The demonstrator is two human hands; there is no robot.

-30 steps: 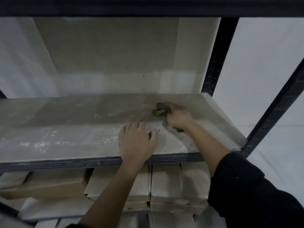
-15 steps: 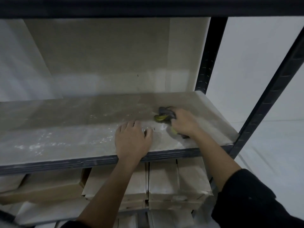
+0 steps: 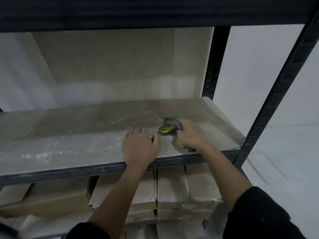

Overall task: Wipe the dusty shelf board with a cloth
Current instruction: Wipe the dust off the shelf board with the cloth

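Both hands on shelf board (image 3: 69, 135), cloth (image 3: 170, 126) under rt hand (image 3: 191, 135), lt hand (image 3: 139, 147) flat beside

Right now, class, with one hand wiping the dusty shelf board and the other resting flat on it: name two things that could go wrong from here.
1. The left hand lies flat on the shelf board, near the white dust. It could smear that dust or pick it up.

2. The right hand holds the cloth bunched, so it touches little of the board. Strokes may leave streaks, and dust pushed toward the front edge could fall onto the cardboard boxes below.
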